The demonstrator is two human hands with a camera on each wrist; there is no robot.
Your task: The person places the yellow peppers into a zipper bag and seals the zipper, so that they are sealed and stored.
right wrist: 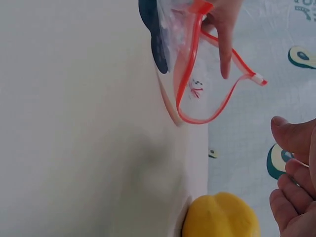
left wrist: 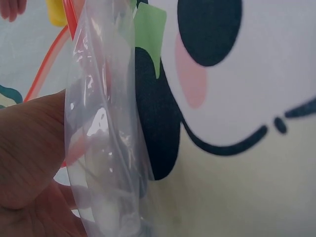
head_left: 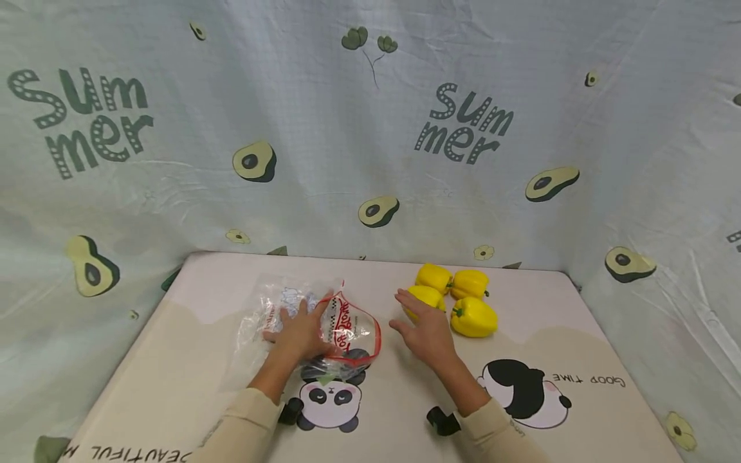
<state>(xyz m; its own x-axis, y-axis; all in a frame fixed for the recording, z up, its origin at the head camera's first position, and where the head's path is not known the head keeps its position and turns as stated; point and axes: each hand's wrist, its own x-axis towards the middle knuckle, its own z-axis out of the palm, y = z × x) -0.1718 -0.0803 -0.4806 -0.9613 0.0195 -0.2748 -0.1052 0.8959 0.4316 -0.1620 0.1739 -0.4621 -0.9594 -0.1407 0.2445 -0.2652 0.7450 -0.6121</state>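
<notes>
Cloth [head_left: 324, 128] printed with avocados [head_left: 255, 161] and "summer" hangs behind and beside a pale table [head_left: 399, 418] bearing a printed panda [head_left: 329, 404]. There, the left hand [head_left: 300, 331] spreads its unclenched fingers against a clear, red-edged bag [head_left: 361, 328]; the right hand [head_left: 431, 334], grasping nothing, hovers beside four yellow peppers [head_left: 474, 317].

Wall cloth [head_left: 324, 109]: "SUMMER" in green letters, whole twice, far left and right of centre, each split "SUM" over "MER"; tabletop cover [head_left: 399, 399]: "GOOD TIME", upside down, towards right edge; "BEAUTIFUL", upside down, lower left, cropped at frame's bottom; clear plastic bag [head_left: 363, 326]: red lettering, too small and creased to read surely.
</notes>
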